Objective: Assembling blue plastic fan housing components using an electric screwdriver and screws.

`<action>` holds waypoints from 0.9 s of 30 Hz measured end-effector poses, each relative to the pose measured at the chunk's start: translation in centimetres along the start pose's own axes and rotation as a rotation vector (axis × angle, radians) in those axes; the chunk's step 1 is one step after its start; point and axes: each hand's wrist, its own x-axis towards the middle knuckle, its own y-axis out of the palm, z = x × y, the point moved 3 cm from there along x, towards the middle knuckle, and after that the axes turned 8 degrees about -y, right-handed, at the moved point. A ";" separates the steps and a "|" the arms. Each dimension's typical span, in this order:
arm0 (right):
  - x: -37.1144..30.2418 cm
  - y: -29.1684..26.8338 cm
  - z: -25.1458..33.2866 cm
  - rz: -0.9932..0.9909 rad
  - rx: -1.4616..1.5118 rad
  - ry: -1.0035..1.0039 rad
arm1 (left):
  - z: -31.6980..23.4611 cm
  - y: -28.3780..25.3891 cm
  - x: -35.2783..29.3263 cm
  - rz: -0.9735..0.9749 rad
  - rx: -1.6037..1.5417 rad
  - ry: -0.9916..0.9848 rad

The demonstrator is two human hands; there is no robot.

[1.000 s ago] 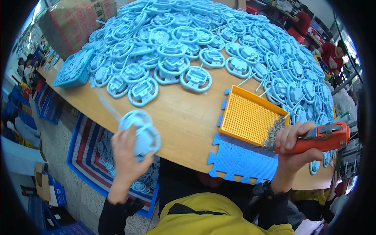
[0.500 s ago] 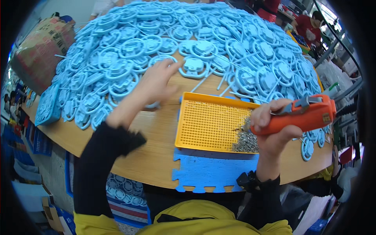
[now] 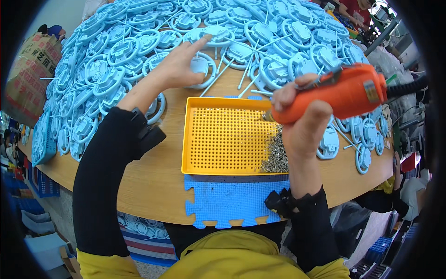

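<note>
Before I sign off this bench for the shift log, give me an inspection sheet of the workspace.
Surface: round wooden table, mostly covered.
Job's things: orange power screwdriver; yellow tray with a heap of screws in its right corner; blue foam mat at the near edge.
Clutter: pale blue plastic parts piled across the far half, with loose thin rods among them.
Grippers: left hand rests on one part; right hand grips the screwdriver over the tray.
Cables: black coiled cord runs right from the screwdriver.
Surroundings: cardboard box at left; blue crates below; other people at the far edge.
</note>
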 end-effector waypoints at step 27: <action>0.8 1.3 2.6 0.006 0.156 -0.096 | -15.7 0.6 -29.3 -0.143 -0.148 -0.241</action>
